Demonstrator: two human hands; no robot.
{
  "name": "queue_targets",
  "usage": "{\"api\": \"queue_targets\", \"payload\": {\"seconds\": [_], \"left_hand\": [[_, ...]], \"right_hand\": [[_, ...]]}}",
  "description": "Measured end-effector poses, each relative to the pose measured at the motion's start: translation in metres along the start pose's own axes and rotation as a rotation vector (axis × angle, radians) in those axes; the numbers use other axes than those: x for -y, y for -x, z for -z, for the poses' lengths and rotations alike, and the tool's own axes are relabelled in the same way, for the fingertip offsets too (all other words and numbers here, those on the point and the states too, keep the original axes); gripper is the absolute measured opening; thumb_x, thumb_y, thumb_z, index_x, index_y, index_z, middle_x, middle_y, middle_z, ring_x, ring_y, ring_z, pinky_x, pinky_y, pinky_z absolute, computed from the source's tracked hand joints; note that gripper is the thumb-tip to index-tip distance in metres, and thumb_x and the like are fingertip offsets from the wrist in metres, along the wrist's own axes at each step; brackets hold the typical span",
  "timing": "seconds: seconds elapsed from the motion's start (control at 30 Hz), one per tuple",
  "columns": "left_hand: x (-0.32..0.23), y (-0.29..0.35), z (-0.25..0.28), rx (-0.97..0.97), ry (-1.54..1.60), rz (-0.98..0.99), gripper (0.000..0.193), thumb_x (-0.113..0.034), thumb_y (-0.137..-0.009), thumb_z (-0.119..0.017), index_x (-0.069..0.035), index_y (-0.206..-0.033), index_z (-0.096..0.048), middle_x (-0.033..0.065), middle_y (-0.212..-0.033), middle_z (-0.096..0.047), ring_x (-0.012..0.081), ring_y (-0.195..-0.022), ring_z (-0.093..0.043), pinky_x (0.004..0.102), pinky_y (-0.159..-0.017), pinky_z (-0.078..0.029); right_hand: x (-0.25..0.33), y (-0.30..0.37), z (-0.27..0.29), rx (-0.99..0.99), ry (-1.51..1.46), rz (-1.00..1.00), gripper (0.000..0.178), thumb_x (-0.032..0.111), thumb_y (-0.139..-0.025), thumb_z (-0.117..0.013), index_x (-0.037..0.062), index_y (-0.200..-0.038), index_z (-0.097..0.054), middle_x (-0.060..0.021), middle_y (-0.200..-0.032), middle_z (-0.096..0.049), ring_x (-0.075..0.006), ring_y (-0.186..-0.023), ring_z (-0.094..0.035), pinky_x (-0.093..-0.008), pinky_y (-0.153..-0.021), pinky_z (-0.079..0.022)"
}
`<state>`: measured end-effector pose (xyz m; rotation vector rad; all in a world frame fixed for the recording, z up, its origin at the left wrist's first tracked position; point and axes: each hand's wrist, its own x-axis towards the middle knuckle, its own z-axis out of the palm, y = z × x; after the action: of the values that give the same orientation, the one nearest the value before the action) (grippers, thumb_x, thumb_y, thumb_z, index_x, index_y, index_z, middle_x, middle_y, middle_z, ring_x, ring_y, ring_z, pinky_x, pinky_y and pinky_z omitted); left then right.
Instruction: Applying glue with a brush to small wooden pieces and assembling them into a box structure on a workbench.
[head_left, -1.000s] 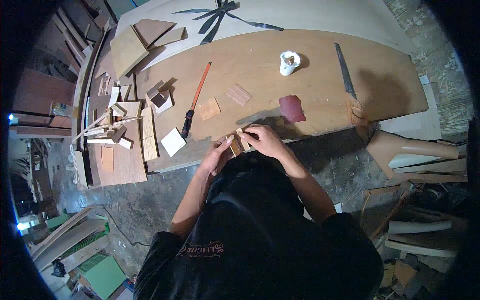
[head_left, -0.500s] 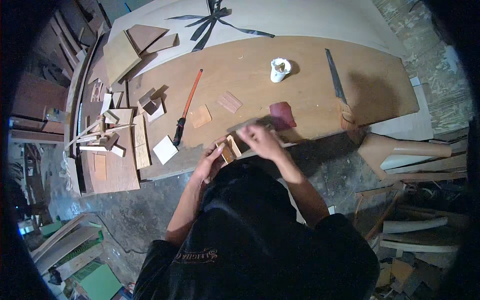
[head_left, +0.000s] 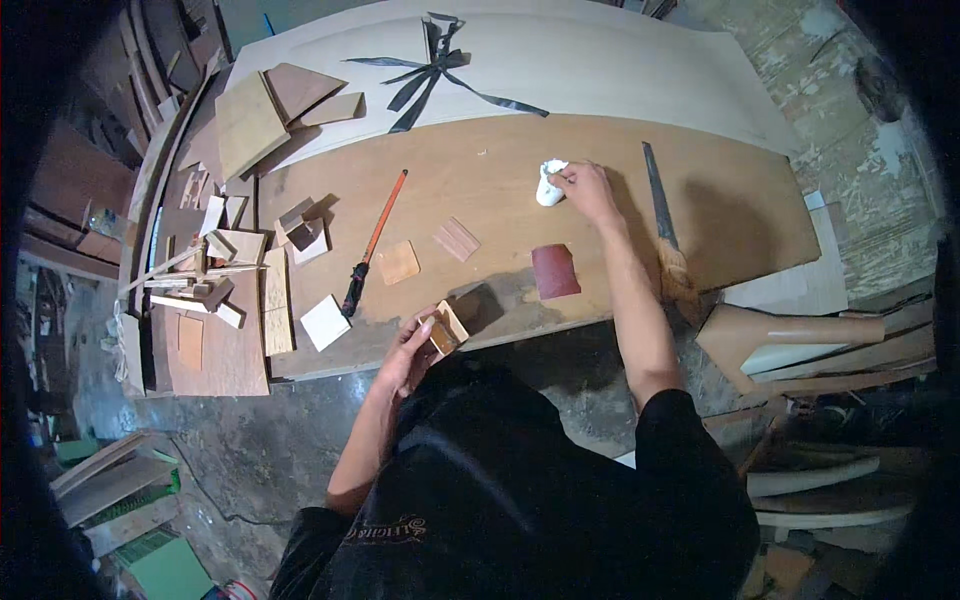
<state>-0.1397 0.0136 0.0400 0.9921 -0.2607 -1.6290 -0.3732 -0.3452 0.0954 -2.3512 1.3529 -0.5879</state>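
A small wooden box (head_left: 452,331) is gripped by the left hand (head_left: 406,358), its near side pinched with the thumb on top, and is held tilted at the front edge of the workbench (head_left: 615,225). By its thin walls the box is judged light and stiff, but fragile at the joints; it is probably best taken by two opposite walls, low and without a hard squeeze. At a white cup (head_left: 546,188), well apart from the box, the right hand (head_left: 586,190) is bent over the rim; whether the cup is clasped or only touched cannot be told. The cup is likely light and easily tipped, so its side is best held near the base. Between and around the hands are laid a dark red sheet (head_left: 555,271), a ridged wood piece (head_left: 457,239) and a thin wooden square (head_left: 399,262); farther right, a handsaw (head_left: 658,195) is seen.
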Motion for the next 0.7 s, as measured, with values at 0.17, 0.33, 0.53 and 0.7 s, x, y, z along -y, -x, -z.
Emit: {"api": "queue_targets", "payload": {"seconds": [0.17, 0.33, 0.53, 0.7], "left_hand": [[0.003, 0.000, 0.006, -0.024, -0.013, -0.015, 0.048, -0.031, -0.099, -0.061, -0.014, -0.143, -0.049, 0.0044, -0.136, -0.056, 0.0196, -0.119, -0.058, 0.0369, -0.100, -0.048], [0.001, -0.004, 0.006, -0.011, -0.020, 0.007, 0.050, -0.031, -0.099, -0.061, -0.015, -0.144, -0.047, 0.0049, -0.137, -0.056, 0.0202, -0.120, -0.058, 0.0380, -0.101, -0.048], [0.003, -0.009, 0.011, -0.010, -0.015, 0.001, 0.053, -0.032, -0.100, -0.060, -0.013, -0.146, -0.044, 0.0065, -0.139, -0.054, 0.0226, -0.122, -0.057, 0.0411, -0.104, -0.047], [0.001, -0.009, 0.010, -0.028, -0.013, 0.000, 0.054, -0.031, -0.100, -0.060, -0.012, -0.147, -0.043, 0.0076, -0.140, -0.053, 0.0241, -0.122, -0.056, 0.0428, -0.104, -0.046]], "right_hand": [[0.005, -0.001, 0.001, -0.033, 0.018, 0.053, 0.024, 0.025, -0.084, -0.074, 0.0006, -0.087, -0.074, -0.0207, -0.087, -0.069, -0.0356, -0.086, -0.066, -0.0449, -0.079, -0.051], [0.000, 0.000, 0.008, -0.155, 0.096, 0.049, 0.019, 0.019, -0.087, -0.068, 0.0006, -0.084, -0.073, -0.0225, -0.089, -0.068, -0.0392, -0.087, -0.065, -0.0488, -0.080, -0.051], [0.001, -0.004, 0.019, -0.236, 0.030, 0.088, 0.018, 0.017, -0.089, -0.064, -0.0002, -0.085, -0.069, -0.0227, -0.093, -0.068, -0.0405, -0.088, -0.065, -0.0472, -0.078, -0.052], [0.010, -0.005, 0.017, -0.104, -0.045, -0.026, 0.023, 0.021, -0.090, -0.066, -0.0005, -0.097, -0.068, -0.0223, -0.097, -0.068, -0.0399, -0.093, -0.065, -0.0459, -0.081, -0.052]]}}
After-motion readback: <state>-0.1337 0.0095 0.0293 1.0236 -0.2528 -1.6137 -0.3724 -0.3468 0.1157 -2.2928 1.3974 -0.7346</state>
